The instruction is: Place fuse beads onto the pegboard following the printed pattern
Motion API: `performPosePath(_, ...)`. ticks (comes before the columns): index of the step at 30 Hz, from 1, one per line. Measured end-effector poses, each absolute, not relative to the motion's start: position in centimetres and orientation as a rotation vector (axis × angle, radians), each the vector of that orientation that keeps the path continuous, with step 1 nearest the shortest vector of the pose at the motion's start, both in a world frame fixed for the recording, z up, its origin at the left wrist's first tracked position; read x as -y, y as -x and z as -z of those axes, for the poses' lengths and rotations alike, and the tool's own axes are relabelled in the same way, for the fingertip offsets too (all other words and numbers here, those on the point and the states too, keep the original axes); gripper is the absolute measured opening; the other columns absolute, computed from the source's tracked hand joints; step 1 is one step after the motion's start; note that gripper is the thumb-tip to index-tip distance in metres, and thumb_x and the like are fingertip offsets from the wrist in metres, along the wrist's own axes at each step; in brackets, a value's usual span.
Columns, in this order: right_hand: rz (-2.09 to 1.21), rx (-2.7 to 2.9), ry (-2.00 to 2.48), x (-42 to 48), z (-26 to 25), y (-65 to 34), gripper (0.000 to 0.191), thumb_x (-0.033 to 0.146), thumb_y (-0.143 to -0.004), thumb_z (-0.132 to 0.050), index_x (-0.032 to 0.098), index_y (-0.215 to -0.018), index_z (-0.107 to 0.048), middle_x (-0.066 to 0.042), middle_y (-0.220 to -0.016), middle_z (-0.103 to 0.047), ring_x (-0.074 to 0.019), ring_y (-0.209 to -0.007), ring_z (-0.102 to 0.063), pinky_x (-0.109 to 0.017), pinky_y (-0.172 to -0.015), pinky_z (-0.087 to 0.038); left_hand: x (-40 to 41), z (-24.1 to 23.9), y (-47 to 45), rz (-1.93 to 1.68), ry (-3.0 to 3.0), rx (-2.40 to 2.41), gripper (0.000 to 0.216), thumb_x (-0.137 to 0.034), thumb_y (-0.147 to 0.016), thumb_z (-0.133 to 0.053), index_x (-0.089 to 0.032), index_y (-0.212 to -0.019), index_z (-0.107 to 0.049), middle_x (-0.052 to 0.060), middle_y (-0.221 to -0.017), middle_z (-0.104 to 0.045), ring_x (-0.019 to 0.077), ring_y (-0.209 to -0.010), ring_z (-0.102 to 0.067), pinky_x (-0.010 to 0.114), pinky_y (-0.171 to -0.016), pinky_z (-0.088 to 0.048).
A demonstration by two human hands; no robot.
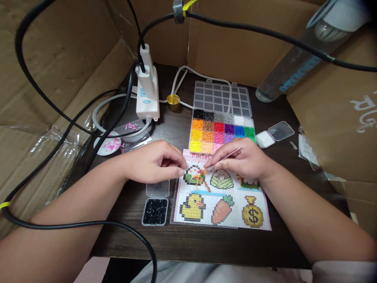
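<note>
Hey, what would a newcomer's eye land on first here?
Probably the bead box, open beyond the pattern sheet and bright with color. Next, the yellow duck at the sheet's lower left, and the tweezers the right hand holds over the sheet's upper part. A black cable across the top also stands out.

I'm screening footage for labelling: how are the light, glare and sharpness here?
In the head view, lighting is fairly even, and the red beads show vividly; in the head view, the wrinkled clear plastic at left glints; in the head view, the top right corner darkens beside the bottle's white cap, and the tweezers' tips are hard to make out.
</note>
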State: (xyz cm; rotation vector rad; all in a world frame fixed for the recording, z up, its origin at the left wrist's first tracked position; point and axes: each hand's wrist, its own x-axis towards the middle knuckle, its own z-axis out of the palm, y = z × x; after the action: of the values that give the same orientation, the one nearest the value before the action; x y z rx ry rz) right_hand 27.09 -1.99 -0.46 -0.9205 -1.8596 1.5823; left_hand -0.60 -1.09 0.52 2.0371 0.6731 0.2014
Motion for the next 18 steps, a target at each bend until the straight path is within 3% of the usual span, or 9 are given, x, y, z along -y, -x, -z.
performPosePath(18,-1.527,1.829,0.867,1.82,0.52,-27.18,0.008,0.017,-0.077,-0.083,0.022,-0.083,-0.085,-0.006,-0.082,-0.083,-0.018,-0.074,-0.08,-0.024,-0.067,-0.064,0.99,-0.62,0.59,-0.156,-2.034,-0.681,0.026,-0.032,-0.091,-0.063,-0.013,-0.097,-0.079,0.005,-0.077,-0.073,0.013,-0.062,-0.061,0.021,-0.055,-0.043)
